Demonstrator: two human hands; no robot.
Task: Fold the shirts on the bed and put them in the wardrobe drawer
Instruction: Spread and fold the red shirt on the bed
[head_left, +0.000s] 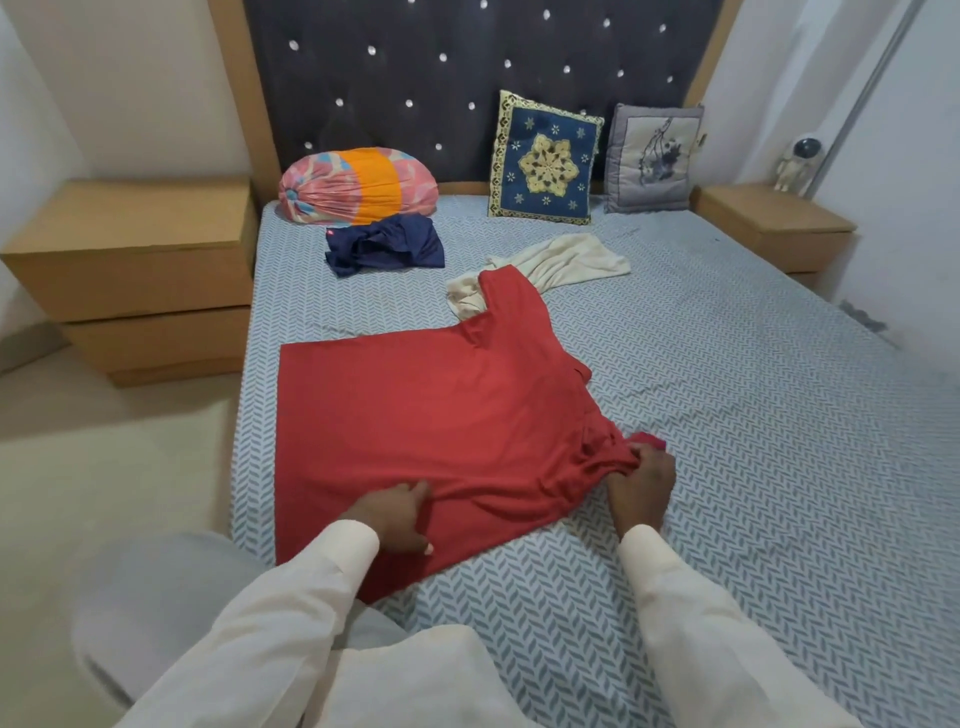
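Observation:
A red shirt lies spread flat on the bed, one sleeve pointing toward the headboard. My left hand pinches the shirt's near edge between thumb and fingers. My right hand grips bunched red fabric at the shirt's right sleeve. A cream shirt lies crumpled beyond the red one, partly under its far sleeve. A navy shirt sits bunched near the pillows. No wardrobe drawer is in view.
A pink-and-orange bolster, a blue embroidered cushion and a grey cushion lean at the headboard. Wooden bedside tables stand left and right; a small astronaut figure stands on the right one. Floor lies left of the bed.

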